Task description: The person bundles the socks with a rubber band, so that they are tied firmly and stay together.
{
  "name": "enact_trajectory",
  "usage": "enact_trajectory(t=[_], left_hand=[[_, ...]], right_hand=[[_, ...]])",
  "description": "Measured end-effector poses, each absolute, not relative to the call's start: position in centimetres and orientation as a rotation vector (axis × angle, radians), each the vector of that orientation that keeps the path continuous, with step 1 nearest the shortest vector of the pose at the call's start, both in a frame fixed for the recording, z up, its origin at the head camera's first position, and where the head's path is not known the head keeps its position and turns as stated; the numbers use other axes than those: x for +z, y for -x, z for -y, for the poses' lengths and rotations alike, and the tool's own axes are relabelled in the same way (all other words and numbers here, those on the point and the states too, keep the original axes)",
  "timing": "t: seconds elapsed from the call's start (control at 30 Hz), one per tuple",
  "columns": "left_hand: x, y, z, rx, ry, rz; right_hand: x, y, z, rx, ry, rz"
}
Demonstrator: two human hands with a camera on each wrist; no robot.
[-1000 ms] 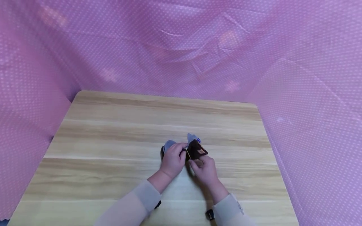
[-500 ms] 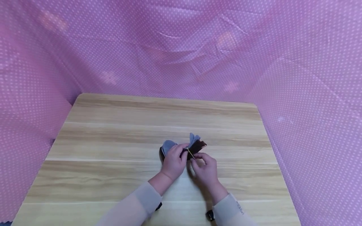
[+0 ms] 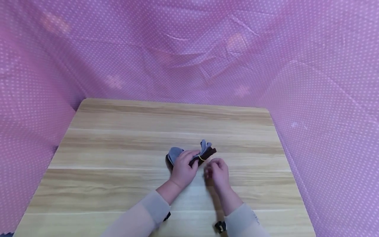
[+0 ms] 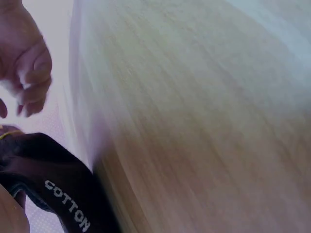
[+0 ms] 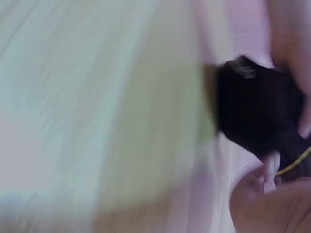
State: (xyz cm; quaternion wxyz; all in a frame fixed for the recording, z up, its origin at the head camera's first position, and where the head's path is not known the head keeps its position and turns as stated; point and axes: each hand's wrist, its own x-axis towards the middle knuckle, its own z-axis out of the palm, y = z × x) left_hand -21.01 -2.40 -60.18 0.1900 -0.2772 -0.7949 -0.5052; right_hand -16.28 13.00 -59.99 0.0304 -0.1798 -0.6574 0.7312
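A bundle of grey-blue socks (image 3: 175, 154) and dark brown socks (image 3: 209, 152) lies mid-table, a thin yellow elastic band (image 3: 202, 158) round its middle. My left hand (image 3: 183, 169) grips the bundle from the near side, thumb in front and fingers over the top, hiding part of it. White letters reading COTTON show on the dark sock (image 4: 48, 165) in the left wrist view. Just right of the band is my right hand (image 3: 219, 172), its fingers loosely curled and holding nothing. In the right wrist view its fingertips appear beside the yellow band (image 5: 294, 164).
The wood-grain table (image 3: 118, 131) has rounded far corners. Pink dotted cloth (image 3: 189, 59) hangs behind it and along both sides. Dark straps (image 3: 220, 226) show at the wrists near the light sleeves (image 3: 155, 210).
My right hand pinched and pulled the yellow band at the socks; it has now let go and drawn back to the right. The sock ends lie narrower together. My left hand keeps its hold.
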Motion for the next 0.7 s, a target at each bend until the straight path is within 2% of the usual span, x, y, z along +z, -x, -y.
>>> enact_trajectory(t=[0.1,0.2,0.43,0.6,0.7], left_hand=[[-60.53,20.98,2.12,-1.407,0.787,2.216],[-60.84,20.87,1.86,-1.374,0.843,2.222],[-60.89,21.02,1.98,-1.279,0.900,2.282],[-60.90,21.24,2.02,-1.327,0.790,2.322],[-60.85,21.17,1.99,-1.339,0.779,2.355]], right_hand=[[-59.48,16.41,-13.47,2.761,0.768,1.728],[-59.31,16.61,-13.78,3.006,0.756,1.554],[-59.16,16.89,-13.63,3.120,0.779,0.979],[-59.21,16.80,-13.47,3.183,0.601,0.519],[-59.23,16.93,-13.35,3.224,0.497,0.470]])
